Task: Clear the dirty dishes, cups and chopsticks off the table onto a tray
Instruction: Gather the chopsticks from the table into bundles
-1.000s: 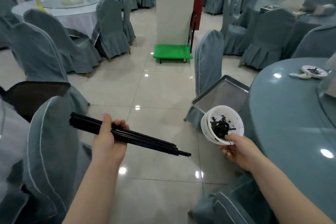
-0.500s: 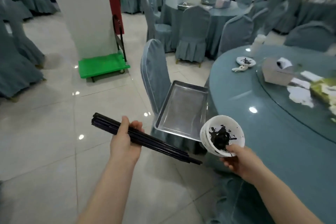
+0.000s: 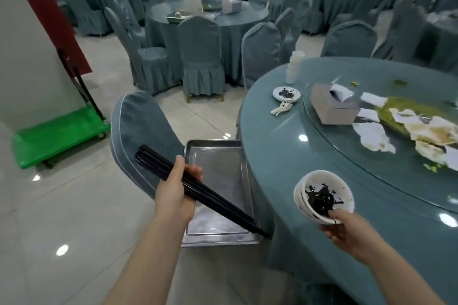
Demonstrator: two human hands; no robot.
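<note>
Chopsticks, a bundle of long black ones (image 3: 198, 188), run diagonally across the lower centre of the frame, tips pointing lower right over the rectangular stainless-steel tray (image 3: 218, 171). The left hand (image 3: 173, 195) grips the bundle near its middle, fingers curled round it with the thumb on top. The tray rests on the seat of a grey-blue covered chair (image 3: 141, 129), just beside the edge of the round table with a grey-blue cloth (image 3: 309, 156); its interior holds no dishes.

At lower right, the right hand (image 3: 347, 230) holds a stack of small white bowls (image 3: 323, 195) by the near rim, thumb inside the top bowl and fingers curled beneath. The top bowl carries black smeared residue. The exact count of bowls in the stack cannot be told.

On the table, upper right of centre, 1 small white dish with black residue (image 3: 286, 93) lies flat, with white spoons (image 3: 281, 108) just beside it toward the table edge. A stack of white cups (image 3: 293, 67) stands upright behind the dish. A grey tissue box (image 3: 334, 104) sits on the glass turntable (image 3: 371, 168), near crumpled white napkins and green scraps (image 3: 416, 129).

At left, a green platform trolley (image 3: 57, 138) stands against a white pillar (image 3: 27, 57).
</note>
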